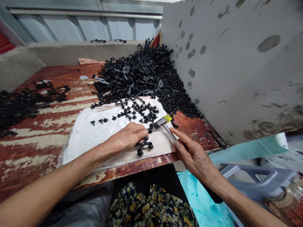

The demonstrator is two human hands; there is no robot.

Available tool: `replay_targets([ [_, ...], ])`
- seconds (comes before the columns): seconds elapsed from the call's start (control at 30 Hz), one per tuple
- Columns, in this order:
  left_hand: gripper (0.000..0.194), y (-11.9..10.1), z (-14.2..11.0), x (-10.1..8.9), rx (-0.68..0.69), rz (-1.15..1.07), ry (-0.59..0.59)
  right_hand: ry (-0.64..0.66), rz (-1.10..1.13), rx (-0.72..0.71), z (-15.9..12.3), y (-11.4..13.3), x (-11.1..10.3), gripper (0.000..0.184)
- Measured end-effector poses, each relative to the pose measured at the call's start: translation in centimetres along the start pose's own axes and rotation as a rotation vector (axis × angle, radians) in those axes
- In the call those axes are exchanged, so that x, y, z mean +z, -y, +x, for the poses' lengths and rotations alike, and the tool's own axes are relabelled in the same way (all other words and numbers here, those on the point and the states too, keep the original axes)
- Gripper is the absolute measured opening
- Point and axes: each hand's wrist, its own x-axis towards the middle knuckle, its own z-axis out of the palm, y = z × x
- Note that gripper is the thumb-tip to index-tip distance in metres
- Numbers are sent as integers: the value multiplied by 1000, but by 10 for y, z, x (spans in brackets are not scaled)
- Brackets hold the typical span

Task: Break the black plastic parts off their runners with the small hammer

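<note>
My left hand (127,137) is closed on a black plastic piece with several arms and round feet (143,145), near the front edge of a white cloth (94,138). My fingers cover part of it. In my right hand (190,151) is a small mallet (163,122) with a metal shaft, a dark face and a yellow face. Its dark face is close to a round foot beside my left fingertips; whether they touch I cannot tell. Loose black plastic plugs (133,113) lie scattered over the cloth's far half.
Behind the cloth rises a large heap of black parts (139,72) against a spotted pale panel (227,63). More black pieces (26,101) lie at the left of the worn red table (56,126). A grey plastic stool (260,183) and turquoise sheeting (199,198) are at lower right.
</note>
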Motion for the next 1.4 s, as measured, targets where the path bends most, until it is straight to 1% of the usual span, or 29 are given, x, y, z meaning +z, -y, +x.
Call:
replay_targets([
  [0.17, 27, 3, 0, 0, 27, -18, 7, 11, 20, -3, 1, -1, 0, 51],
  [0.8, 27, 2, 3, 0, -1, 44, -2, -8, -69, -56, 1, 3, -1, 49],
  [0.93, 28, 6, 3, 0, 47, 79, -8, -13, -79, -77, 1, 1, -1, 49],
  [1.1, 32, 10, 5, 0, 149, 180, -79, -17, -98, -90, 1, -1, -2, 47],
  [1.2, 31, 10, 8, -1, 148, 201, -73, -25, -136, -155, 1, 3, -2, 45],
  [1.3, 31, 8, 10, -1, 105, 220, -74, -74, -190, -315, 2, 11, -3, 45],
  [1.4, 29, 4, 10, 0, 79, 231, -92, -110, -273, -477, 4, 16, -7, 51],
])
